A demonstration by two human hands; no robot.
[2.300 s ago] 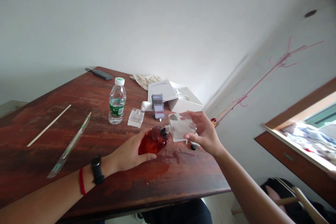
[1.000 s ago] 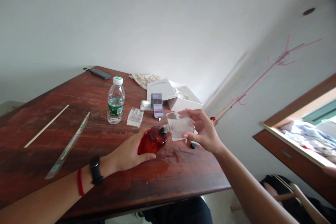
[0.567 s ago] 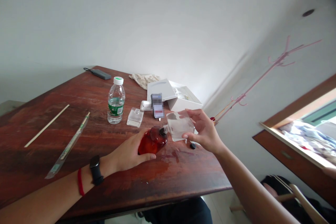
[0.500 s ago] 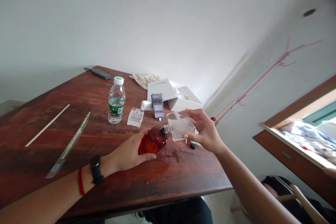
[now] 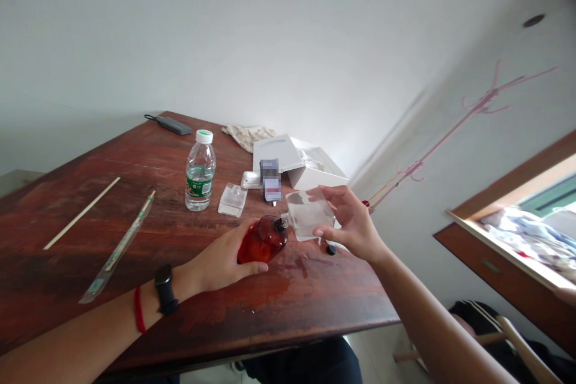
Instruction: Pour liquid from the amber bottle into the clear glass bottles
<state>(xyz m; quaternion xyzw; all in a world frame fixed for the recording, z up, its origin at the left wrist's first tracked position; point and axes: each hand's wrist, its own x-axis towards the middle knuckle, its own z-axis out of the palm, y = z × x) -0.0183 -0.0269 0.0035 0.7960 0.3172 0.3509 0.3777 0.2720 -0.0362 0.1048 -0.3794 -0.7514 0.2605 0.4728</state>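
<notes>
Over the reddish-brown wooden table (image 5: 67, 270), the two forearms came in from the bottom of the view and met near the table's front edge. The left hand (image 5: 220, 258) lay low with the back of the hand upward, and it was closed around a round red bottle (image 5: 262, 241), with the thumb along the lower side. A black smart watch (image 5: 165, 289) and a red string (image 5: 140, 310) were on that wrist. The right hand (image 5: 353, 225) was raised a little higher, and its fingers (image 5: 330, 195) held a square clear glass bottle (image 5: 309, 214) from the far side, tilted so that its neck pointed down to the left. The two bottle necks were touching or nearly touching; it was not possible to tell which, or whether liquid was passing. Just below the right hand, a small black cap (image 5: 331, 249) lay on the table, near red wet marks (image 5: 300, 267). Farther away stood a water bottle (image 5: 200, 171), a small glass bottle (image 5: 232, 200) and an open white box (image 5: 299, 162).
</notes>
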